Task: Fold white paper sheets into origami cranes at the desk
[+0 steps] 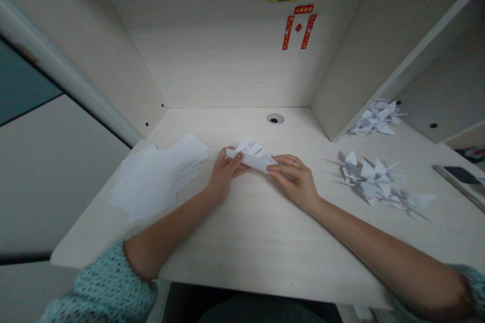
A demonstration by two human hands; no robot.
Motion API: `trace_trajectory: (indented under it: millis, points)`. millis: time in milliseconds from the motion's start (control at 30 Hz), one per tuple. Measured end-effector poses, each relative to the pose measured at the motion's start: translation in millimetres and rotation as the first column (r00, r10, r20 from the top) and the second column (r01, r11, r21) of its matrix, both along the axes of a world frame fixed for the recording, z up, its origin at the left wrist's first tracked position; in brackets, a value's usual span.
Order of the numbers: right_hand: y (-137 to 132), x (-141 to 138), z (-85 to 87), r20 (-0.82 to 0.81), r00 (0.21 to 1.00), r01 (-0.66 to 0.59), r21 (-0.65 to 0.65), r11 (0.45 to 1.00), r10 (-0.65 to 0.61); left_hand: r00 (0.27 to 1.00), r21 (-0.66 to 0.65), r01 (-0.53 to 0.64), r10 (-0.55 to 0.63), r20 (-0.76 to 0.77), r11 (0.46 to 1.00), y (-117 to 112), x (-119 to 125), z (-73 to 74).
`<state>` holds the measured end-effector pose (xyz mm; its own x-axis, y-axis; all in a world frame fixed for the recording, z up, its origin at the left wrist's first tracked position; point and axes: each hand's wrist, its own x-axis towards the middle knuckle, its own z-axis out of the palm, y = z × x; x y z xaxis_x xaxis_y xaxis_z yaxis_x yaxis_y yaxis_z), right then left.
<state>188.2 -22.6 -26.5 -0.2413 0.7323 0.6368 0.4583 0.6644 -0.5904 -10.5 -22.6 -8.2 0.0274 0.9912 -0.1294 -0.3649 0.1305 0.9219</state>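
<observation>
Between my two hands is a sheet of paper [254, 160], white with printed text on its inner face and its near edge folded over. My left hand [224, 170] pinches the left end, thumb on top of the fold and fingers beneath. At the other end, my right hand [295, 177], with a ring on one finger, has its thumb and fingers closed on the paper. A spread stack of white paper sheets [151, 176] lies to the left of my left hand. To the right of my right hand sits a pile of folded paper cranes [373, 179].
A second pile of folded paper [379, 117] is by the divider panel [352, 55]. A phone-like dark device on a flat item [460, 176] lies at the far right. The desk [242, 242] has a round cable hole [275, 119] near the back wall.
</observation>
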Motion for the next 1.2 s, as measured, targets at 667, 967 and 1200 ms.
trace_trajectory:
  millis: [667, 967, 1200]
  points:
    - [2, -5, 2.3, -0.348, 0.915, 0.080, -0.336, 0.938, -0.202, 0.937, 0.051, 0.239, -0.217, -0.273, 0.970, -4, 0, 0.9]
    - [-1, -4, 1.1, -0.235, 0.966, 0.061, -0.187, 0.981, -0.105, 0.939, 0.078, 0.118, -0.085, -0.332, 0.990, -8, 3, 3.5]
    - [-2, -4, 1.5, -0.209, 0.978, -0.045, -0.095, 0.994, 0.024, 0.917, 0.143, 0.015, 0.043, -0.396, 0.990, -10, 1, 3.8]
